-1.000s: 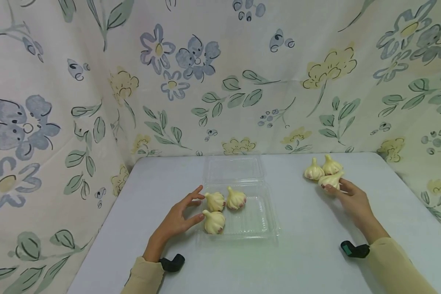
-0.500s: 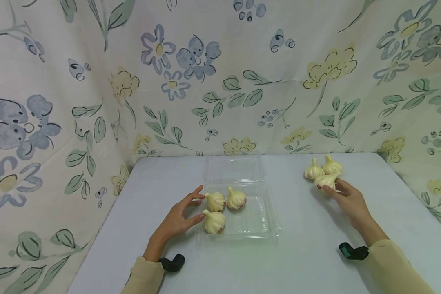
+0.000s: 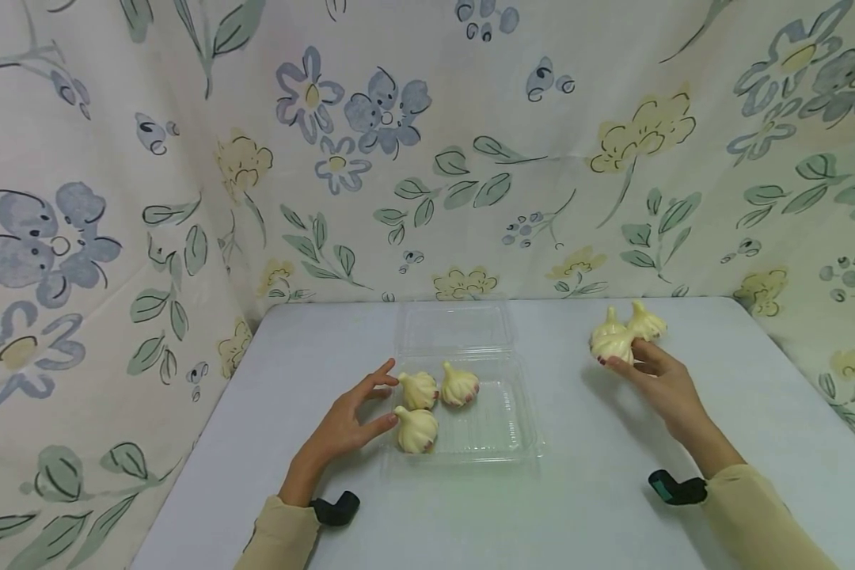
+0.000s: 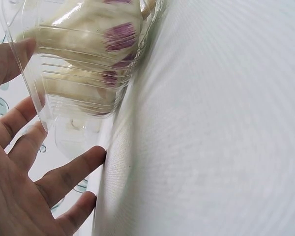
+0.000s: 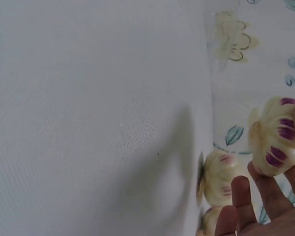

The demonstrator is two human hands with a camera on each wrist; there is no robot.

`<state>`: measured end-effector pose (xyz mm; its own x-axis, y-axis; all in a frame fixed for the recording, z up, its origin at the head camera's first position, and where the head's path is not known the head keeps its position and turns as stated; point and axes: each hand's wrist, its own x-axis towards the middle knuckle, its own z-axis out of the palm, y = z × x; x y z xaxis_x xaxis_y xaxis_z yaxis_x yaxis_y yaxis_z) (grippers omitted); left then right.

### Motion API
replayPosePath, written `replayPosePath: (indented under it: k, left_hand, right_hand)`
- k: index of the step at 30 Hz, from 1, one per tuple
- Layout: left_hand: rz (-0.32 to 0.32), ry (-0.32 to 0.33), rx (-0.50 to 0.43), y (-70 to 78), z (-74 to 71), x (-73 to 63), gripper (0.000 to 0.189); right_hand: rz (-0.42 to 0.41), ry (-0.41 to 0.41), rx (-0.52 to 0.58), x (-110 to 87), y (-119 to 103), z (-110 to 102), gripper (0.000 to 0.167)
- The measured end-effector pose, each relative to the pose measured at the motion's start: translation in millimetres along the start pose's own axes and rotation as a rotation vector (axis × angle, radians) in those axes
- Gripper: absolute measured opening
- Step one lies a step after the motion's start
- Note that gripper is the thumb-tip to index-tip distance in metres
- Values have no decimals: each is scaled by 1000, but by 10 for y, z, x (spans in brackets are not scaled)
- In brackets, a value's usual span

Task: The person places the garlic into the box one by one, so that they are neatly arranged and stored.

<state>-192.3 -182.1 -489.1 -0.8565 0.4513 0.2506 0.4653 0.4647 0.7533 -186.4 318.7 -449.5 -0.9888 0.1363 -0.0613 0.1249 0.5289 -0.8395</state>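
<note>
My right hand (image 3: 670,393) holds a cream garlic bulb (image 3: 612,345) between thumb and fingers, raised off the table. Purple streaks mark this garlic bulb (image 5: 277,136) in the right wrist view. Behind and partly hidden by it is one garlic bulb (image 3: 610,315); another garlic bulb (image 3: 645,323) sits just to the right. A clear plastic container (image 3: 495,457) stands open mid-table, with three garlic bulbs (image 3: 417,431) in its left part. At its left edge, my left hand (image 3: 345,419) is spread, thumb and forefinger touching the rim (image 4: 32,93).
The container's clear lid (image 3: 456,326) lies folded back toward the far edge of the white table (image 3: 570,507). Floral cloth (image 3: 470,237) hangs behind the table and at both sides. A small black wrist camera (image 3: 336,508) sticks out from the left sleeve, with another on the right.
My right hand has moved left and slightly up with the garlic bulb, which now overlaps the left one of the bulbs behind it. My left hand stays at the container.
</note>
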Motion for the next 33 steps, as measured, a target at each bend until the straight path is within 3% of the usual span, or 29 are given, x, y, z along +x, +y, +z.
replayPosePath:
  k: [14,33]
  left_hand:
    - [13,3,10,-2,4,-3,51]
    - [-35,-10,-19,17,7,-25,52]
  right_hand:
    - [-128,34,-33,-98,-161,136,64]
    - [-181,-22,18,-207,-417,354,60]
